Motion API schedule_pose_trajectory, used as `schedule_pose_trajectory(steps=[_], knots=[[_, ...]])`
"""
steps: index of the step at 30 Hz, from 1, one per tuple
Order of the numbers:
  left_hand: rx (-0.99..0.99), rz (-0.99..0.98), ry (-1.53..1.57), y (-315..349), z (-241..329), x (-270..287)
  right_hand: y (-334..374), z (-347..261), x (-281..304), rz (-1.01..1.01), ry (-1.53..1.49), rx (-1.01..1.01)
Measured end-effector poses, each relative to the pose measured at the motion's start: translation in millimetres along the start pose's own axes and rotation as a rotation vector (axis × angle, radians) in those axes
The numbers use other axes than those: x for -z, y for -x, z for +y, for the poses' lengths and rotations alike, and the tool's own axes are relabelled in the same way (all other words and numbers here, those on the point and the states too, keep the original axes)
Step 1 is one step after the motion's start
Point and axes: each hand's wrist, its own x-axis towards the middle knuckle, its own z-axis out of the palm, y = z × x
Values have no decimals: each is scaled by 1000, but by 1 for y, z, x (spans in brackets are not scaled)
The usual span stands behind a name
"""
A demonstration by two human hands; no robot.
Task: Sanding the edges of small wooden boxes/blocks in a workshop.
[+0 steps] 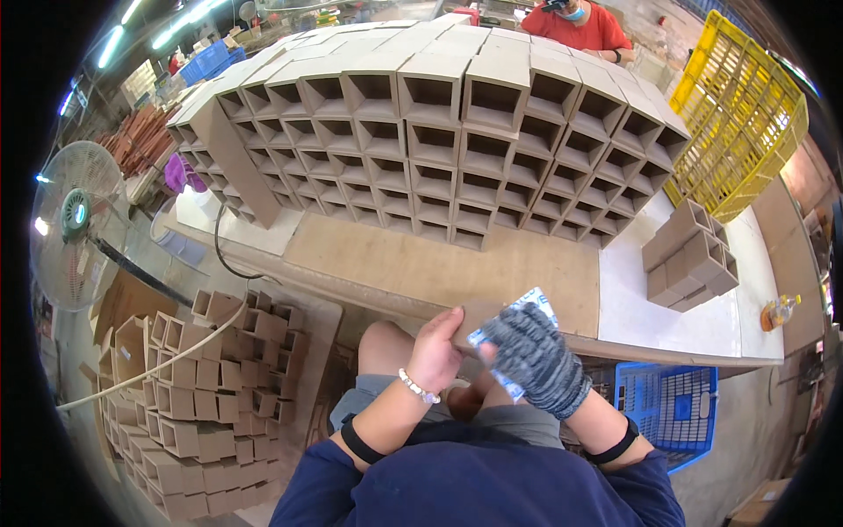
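My left hand, bare with a beaded bracelet at the wrist, closes on a small brown box-like piece in front of my lap, near the table's front edge. Much of that piece is hidden behind my hands. A grey knitted glove covers my right hand, which grips a white sheet with blue print and presses it by the brown piece. The sheet sticks out above and below the glove. On the table ahead, open-fronted brown boxes stand stacked in rows.
A smaller box stack and an amber bottle stand at the right. Yellow crate leans behind them; a blue crate sits below the table. More boxes and a fan are left. A person in red is beyond.
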Motion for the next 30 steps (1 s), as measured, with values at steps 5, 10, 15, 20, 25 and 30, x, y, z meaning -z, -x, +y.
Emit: schedule_pose_trajectory(steps=[5, 10, 15, 20, 25, 30], knots=[[-258, 19, -379, 4, -13, 4, 2, 37, -6, -163, 358, -180], [-229, 27, -256, 6, -8, 4, -3, -1, -4, -92, 196, -6], [-165, 14, -307, 7, -13, 0, 5, 21, -18, -129, 217, -11], [-297, 102, -355, 3, -16, 2, -2, 13, -5, -38, 227, -76], [-194, -22, -292, 5, -8, 7, 8, 14, -23, -123, 168, -59], [-379, 117, -423, 5, -15, 2, 1, 26, -7, -26, 268, -200]])
